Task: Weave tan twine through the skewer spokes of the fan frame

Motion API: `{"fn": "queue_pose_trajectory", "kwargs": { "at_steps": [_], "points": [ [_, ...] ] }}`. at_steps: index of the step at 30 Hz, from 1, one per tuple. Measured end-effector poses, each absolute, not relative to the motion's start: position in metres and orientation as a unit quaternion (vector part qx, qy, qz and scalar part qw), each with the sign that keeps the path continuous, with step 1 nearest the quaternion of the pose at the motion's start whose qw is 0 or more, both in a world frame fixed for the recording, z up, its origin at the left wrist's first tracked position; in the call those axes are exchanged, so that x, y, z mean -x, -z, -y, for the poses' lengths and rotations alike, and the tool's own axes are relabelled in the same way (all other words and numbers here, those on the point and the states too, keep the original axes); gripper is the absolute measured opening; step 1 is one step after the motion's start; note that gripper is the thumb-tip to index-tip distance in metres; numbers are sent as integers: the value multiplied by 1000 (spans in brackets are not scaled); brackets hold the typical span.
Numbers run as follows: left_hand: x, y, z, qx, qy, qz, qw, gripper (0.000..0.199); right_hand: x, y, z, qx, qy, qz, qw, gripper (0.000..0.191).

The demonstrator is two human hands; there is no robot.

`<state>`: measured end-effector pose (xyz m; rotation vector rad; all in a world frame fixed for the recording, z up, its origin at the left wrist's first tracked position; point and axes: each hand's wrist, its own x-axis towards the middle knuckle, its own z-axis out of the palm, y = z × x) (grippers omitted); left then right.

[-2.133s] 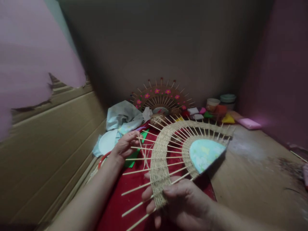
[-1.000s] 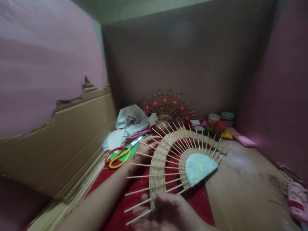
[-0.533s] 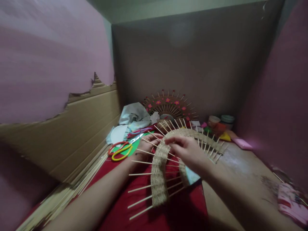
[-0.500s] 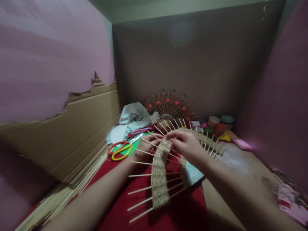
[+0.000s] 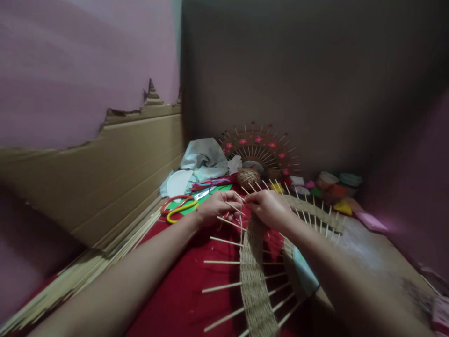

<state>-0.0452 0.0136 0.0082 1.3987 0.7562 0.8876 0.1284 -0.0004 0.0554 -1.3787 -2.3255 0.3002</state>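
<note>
A curved woven twine band [image 5: 255, 271] with thin sticks through it, like a fan frame, arches over a red cloth [image 5: 182, 276]. My right hand [image 5: 269, 207] pinches the band's upper outer edge, thumb and fingers closed among the sticks. Just left of it, my left hand [image 5: 220, 206] is closed with curled fingers around the stick ends; a thin strand of twine runs from the band's edge up to these fingers. My hands nearly touch. The band's part under my right hand is hidden.
Behind my hands lie a twine ball [image 5: 248, 177] and a finished fan with pink flowers [image 5: 258, 140]. Scissors [image 5: 182, 208] with red and yellow handles lie left. A bundle of sticks [image 5: 80, 281] runs along the torn cardboard [image 5: 140, 154]. Tubs [image 5: 327, 180] stand at the right.
The view has tilted down and turned left. My left hand has come from behind the band to its outer side, with its fingers nearer my right hand.
</note>
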Motion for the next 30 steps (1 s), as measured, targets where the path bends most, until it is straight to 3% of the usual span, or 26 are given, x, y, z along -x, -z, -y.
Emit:
{"fn": "queue_pose_trajectory", "kwargs": {
  "at_steps": [4,12,21,30],
  "points": [
    [55,-5,-19,-579,-348,-292,677,20,-129,-46,8,491,-119,844,181,20],
    [61,-5,-23,-561,-356,-297,686,38,-129,-36,11,522,-115,822,198,22],
    [57,-9,-22,-638,-408,-353,549,25,-130,-29,9,525,-130,816,204,20],
    [51,-11,-20,-638,-444,-354,520,17,-132,-22,3,522,-137,820,190,23]
  ]
}}
